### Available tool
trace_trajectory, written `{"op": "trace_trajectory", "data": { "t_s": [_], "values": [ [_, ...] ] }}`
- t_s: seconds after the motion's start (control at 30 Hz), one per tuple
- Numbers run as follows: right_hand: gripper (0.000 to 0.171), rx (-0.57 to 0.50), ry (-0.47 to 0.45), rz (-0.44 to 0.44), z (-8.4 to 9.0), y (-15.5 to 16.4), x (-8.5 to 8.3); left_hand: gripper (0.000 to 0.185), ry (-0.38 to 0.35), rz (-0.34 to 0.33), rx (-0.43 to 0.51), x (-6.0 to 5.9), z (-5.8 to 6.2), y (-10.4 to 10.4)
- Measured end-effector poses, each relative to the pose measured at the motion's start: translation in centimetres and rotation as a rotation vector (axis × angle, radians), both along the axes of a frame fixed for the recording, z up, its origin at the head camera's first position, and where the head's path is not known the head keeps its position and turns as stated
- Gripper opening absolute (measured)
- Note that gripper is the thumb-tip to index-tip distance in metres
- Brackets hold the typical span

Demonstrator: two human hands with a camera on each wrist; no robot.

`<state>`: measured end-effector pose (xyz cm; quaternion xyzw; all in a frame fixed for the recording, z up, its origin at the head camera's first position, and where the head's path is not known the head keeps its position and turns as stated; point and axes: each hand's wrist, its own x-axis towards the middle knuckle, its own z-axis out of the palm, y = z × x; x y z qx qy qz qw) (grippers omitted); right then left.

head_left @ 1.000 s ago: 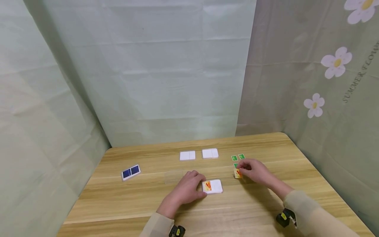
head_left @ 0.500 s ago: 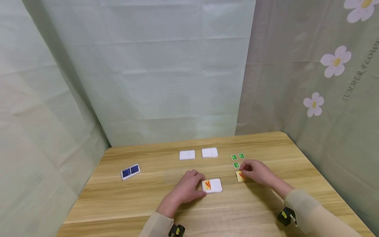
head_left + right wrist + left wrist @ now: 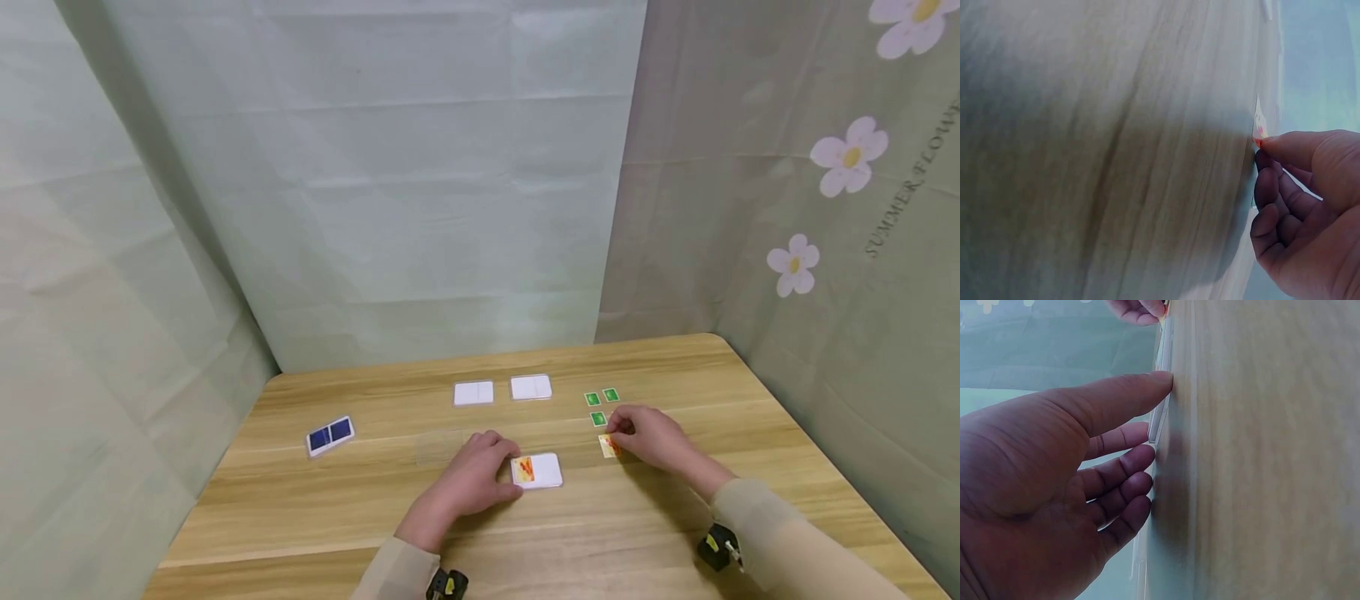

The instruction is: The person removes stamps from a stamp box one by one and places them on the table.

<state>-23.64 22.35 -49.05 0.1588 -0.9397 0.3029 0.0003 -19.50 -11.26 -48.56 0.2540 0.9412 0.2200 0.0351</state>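
My left hand (image 3: 472,477) holds a white card in a clear sleeve (image 3: 548,471) by its left end, with thumb and forefinger at its edges. On the card's left half lies a small orange-yellow picture card (image 3: 523,470). Further right, my right hand (image 3: 654,438) pinches a second small orange-yellow picture card (image 3: 606,447) between thumb and finger, low over the table. In the right wrist view this small card (image 3: 1260,122) stands tilted at the fingertips. The left wrist view shows the thumb and forefinger at the edge of the sleeved card (image 3: 1160,415).
Several green small cards (image 3: 597,419) lie just beyond my right hand. Two sleeved white cards (image 3: 473,392) sit at the back of the wooden table (image 3: 337,508). A card with dark blue pictures (image 3: 331,436) lies at left. A clear sheet (image 3: 431,447) lies beside my left hand.
My right hand has shifted slightly right and toward me with the small picture card, exposing the green card behind it. The left hand and its white card stay in place.
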Motion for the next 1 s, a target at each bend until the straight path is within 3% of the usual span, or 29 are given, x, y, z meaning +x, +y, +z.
{"op": "trace_trajectory", "data": {
  "t_s": [0.23,1.0],
  "values": [
    [0.016,0.048,0.027,-0.006,0.10,-0.24,0.09,0.049,0.000,0.000,0.005,-0.10,0.00,-0.03],
    [0.016,0.063,0.069,-0.022,-0.03,-0.52,0.23,0.051,-0.003,0.001,-0.005,-0.21,-0.26,-0.08]
  ]
}}
